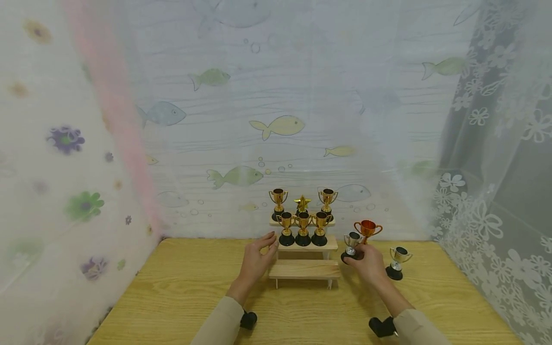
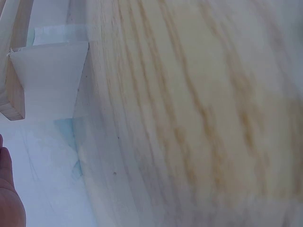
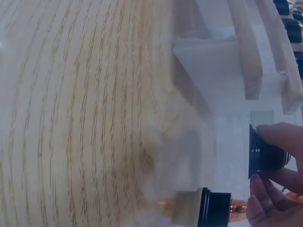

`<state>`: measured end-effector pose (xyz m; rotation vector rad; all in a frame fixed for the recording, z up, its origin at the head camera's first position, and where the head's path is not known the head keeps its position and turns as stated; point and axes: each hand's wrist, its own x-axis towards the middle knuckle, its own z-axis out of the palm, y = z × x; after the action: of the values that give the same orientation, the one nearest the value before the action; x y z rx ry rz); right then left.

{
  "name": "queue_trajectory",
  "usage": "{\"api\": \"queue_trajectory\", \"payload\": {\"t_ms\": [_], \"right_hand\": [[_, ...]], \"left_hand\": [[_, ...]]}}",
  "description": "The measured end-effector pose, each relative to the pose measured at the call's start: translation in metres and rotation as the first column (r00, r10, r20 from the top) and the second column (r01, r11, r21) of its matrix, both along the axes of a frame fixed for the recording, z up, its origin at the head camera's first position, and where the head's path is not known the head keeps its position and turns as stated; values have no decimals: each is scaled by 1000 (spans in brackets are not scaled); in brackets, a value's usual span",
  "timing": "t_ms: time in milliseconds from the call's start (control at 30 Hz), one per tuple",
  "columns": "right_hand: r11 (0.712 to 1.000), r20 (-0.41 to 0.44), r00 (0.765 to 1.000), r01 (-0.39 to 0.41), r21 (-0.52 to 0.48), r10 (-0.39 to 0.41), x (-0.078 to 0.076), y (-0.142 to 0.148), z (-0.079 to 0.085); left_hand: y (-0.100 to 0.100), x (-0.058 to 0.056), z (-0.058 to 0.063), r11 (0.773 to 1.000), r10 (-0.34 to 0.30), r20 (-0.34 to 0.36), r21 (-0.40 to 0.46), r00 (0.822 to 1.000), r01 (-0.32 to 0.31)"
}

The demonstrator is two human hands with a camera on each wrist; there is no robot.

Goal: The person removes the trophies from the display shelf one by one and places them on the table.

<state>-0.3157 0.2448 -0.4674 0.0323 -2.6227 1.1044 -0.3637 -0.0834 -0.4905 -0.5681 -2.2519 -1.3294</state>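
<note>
My right hand (image 1: 370, 266) grips a small silver trophy cup (image 1: 353, 238) by its black base (image 3: 267, 152), lifted beside the right end of a tiered wooden stand (image 1: 304, 269). Right behind it stands a bronze-coloured trophy cup (image 1: 368, 227), its black base (image 3: 215, 208) seen in the right wrist view. Another silver trophy cup (image 1: 400, 255) stands on the table further right. My left hand (image 1: 255, 261) holds nothing; its extended fingers are at the left end of the stand's middle step. Three gold trophy cups (image 1: 303, 221) line that step, and the lowest step is bare.
On the top step stand two more gold cups (image 1: 327, 197) with a gold star trophy (image 1: 303, 203) between them. A fish-patterned curtain (image 1: 280, 96) hangs behind the wooden table (image 1: 194, 278). Sheer flowered fabric (image 1: 483, 230) borders the right side.
</note>
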Motion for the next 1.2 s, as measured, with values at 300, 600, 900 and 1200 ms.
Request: {"api": "queue_trajectory", "payload": {"t_ms": [300,600,900,1200], "right_hand": [[1000,10,1000,4,4,-4,-11,-2,-10],[1000,4,1000,-2,3,2,-18,-6,-17],[1000,-8,1000,10,22,-10,-22,-6,-25],[999,7,1000,22,23,-22,-24,-5,-29]], "left_hand": [[0,1,3,1000,-19,17,2,1000,19],[1,3,5,1000,-11,25,3,1000,11],[1,2,5,1000,2,12,-10,1000,-1],[1,1,5,1000,-3,16,-5,1000,3]]}}
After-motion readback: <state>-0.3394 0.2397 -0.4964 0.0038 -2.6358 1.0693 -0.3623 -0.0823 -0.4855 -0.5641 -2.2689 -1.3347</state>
